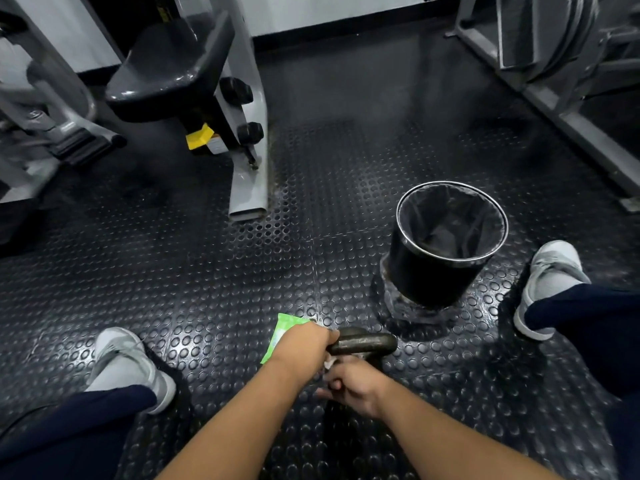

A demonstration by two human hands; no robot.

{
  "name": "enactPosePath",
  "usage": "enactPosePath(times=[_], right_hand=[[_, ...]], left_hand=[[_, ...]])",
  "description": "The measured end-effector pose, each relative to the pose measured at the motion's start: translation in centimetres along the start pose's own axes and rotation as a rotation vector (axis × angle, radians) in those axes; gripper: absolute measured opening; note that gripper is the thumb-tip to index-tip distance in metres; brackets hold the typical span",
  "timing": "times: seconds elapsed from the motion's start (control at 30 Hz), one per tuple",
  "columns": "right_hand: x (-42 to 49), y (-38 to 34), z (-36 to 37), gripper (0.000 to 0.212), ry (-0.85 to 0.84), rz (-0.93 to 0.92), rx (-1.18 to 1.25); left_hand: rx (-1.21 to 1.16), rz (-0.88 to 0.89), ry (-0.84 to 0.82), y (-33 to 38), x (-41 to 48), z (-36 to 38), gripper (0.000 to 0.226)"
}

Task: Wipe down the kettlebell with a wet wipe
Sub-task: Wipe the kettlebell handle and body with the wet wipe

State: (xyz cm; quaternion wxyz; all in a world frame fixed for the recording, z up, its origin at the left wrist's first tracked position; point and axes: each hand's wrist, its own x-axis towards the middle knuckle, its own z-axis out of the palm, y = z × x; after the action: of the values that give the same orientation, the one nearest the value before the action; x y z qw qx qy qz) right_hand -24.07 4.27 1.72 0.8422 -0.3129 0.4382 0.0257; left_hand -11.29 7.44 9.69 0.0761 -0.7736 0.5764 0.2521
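A dark iron kettlebell (372, 342) stands on the studded rubber floor between my feet; only its handle shows clearly. My left hand (304, 348) grips the left end of the handle. Just below the handle, my right hand (351, 384) holds a white wet wipe (329, 362) against the kettlebell's body, which my hands mostly hide. A green wipe packet (282, 332) lies on the floor behind my left hand, partly covered by it.
A black bin (440, 271) with a dark liner stands to the right, beyond the kettlebell. My grey shoes (124, 362) (550, 278) flank the spot. A grey gym machine with a black seat (173, 71) is at the back left, and a grey frame (554, 91) at the back right.
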Motion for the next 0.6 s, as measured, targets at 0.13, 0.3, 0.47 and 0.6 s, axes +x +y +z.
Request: enactPosePath(times=[0.13, 0.3, 0.47, 0.6], right_hand=[[0.3, 0.2, -0.8, 0.024, 0.016, -0.001, -0.047], [0.8, -1.1, -0.5, 0.032, 0.077, -0.172, -1.138], [0.7, -0.6, 0.3, 0.019, 0.063, -0.096, -0.573], [0.0, 0.3, -0.6, 0.033, -0.054, -0.018, 0.101]], left_hand=[[0.039, 0.001, -0.020, -0.2, 0.3, 0.3, 0.040], [0.069, 0.008, -0.048, -0.2, 0.4, 0.1, 0.046], [0.061, 0.012, -0.057, -0.2, 0.5, 0.0, 0.048], [0.103, 0.027, -0.038, -0.3, 0.6, 0.2, 0.048]])
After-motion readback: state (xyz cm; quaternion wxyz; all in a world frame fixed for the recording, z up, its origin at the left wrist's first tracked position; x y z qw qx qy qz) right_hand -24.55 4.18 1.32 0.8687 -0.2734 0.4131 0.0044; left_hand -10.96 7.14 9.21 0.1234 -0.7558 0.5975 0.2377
